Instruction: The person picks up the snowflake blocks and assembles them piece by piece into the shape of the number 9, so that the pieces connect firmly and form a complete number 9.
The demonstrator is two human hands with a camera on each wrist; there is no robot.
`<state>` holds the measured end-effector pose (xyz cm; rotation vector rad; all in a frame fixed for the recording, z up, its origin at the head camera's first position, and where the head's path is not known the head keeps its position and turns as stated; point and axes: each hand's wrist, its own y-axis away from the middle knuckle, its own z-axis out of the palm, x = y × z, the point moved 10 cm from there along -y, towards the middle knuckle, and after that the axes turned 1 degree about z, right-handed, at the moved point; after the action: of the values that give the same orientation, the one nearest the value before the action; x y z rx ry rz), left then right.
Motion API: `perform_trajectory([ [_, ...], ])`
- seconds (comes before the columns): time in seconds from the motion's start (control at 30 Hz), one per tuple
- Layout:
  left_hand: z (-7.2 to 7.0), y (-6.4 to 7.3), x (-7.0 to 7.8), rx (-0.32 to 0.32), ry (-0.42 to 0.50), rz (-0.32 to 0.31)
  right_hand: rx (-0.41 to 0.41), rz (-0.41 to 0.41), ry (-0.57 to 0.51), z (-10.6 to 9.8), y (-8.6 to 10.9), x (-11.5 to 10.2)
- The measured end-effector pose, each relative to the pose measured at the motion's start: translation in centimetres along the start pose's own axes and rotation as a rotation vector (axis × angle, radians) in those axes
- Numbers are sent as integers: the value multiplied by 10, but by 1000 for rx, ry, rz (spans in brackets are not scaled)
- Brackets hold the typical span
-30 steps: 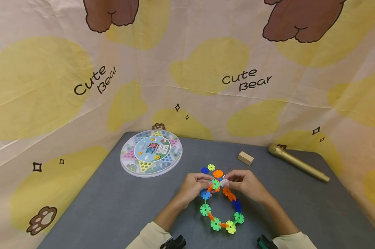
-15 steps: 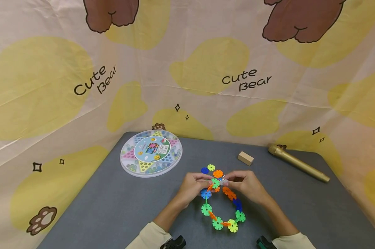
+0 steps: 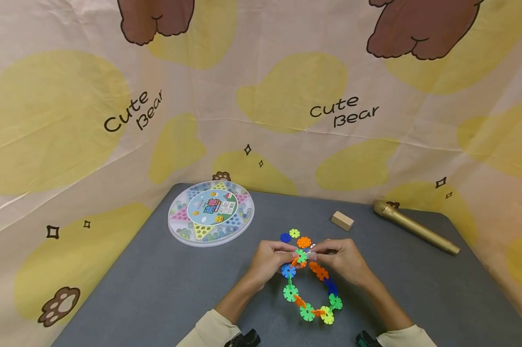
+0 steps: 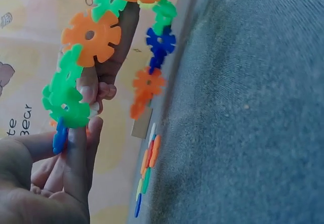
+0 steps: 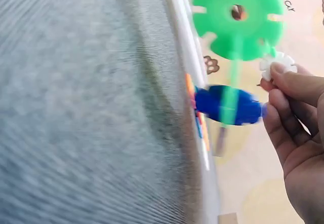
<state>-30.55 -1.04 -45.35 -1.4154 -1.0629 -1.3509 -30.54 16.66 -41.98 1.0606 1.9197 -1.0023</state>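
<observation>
In the head view, a chain of coloured plastic snowflake discs (image 3: 290,292) hangs in a loop below both hands. My left hand (image 3: 265,264) pinches its upper left end, by a green disc (image 3: 301,255). A blue disc (image 4: 60,135) shows at the left fingers in the left wrist view. Thumb and fingers of my right hand (image 3: 346,261) pinch a white snowflake disc (image 5: 283,59), right at the green end of the chain. The other end of the loop, with orange discs (image 3: 319,271), hangs just under the right fingers.
Several loose discs, among them an orange one (image 3: 304,242) and a blue one (image 3: 285,237), lie beyond the hands on the grey table (image 3: 156,289). Farther back are a round Chinese checkers box (image 3: 210,213), a wooden block (image 3: 342,220) and a gold microphone (image 3: 417,228).
The lower part of the chain has swung slightly to the right. Both hands stay nearly in place, and less of the white disc shows between them.
</observation>
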Motion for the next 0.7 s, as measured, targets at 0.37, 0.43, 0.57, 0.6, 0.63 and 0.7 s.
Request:
perform_trajectory([
  [0.37, 1, -1, -3, 3, 46, -17, -8, 19, 2, 3, -1, 4],
  [0.43, 2, -1, -3, -4, 59, -32, -25, 43, 31, 3, -2, 5],
  [0.57, 4, 0, -5, -8, 63, -50, -53, 89, 114, 0, -1, 10],
  [0.6, 3, 0, -5, -4, 60, -53, -64, 102, 136, 0, -1, 13],
  [0.63, 3, 0, -6, 1, 52, -56, -78, 118, 153, 0, 0, 16],
  [0.7, 2, 0, -7, 9, 42, -61, -111, 146, 178, 1, 1, 22],
])
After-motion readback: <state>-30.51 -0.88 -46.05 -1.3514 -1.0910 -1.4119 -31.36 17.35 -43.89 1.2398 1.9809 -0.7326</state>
